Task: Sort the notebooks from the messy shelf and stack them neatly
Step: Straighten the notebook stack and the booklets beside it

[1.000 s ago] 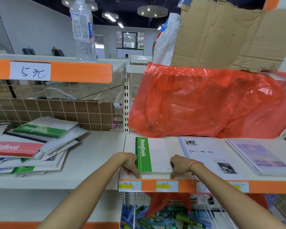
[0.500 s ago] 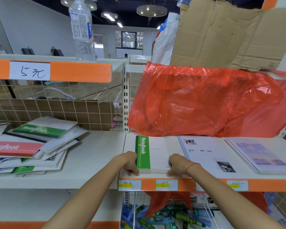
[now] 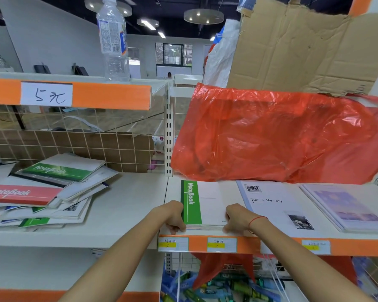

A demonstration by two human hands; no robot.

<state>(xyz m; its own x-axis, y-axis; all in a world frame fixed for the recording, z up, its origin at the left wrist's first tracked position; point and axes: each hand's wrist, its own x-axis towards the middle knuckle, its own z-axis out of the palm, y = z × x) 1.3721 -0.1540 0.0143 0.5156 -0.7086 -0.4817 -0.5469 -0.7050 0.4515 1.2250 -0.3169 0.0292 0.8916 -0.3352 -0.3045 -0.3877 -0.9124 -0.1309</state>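
Left hand (image 3: pixel 172 216) and right hand (image 3: pixel 238 219) clasp the green notebook stack (image 3: pixel 205 203) between them; light, floppy, best squared by its edges.

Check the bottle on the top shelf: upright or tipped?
Upright. The bottle stands on its base on the top shelf, neck pointing up; its cap is cut off by the frame edge.

Two bare forearms reach in from the bottom edge — no sleeves show on either one. The left hand (image 3: pixel 172 216) wears nothing: no ring, watch or band. The right hand (image 3: pixel 238 217) has one ornament — a thin red string (image 3: pixel 256 221) looped round the wrist.
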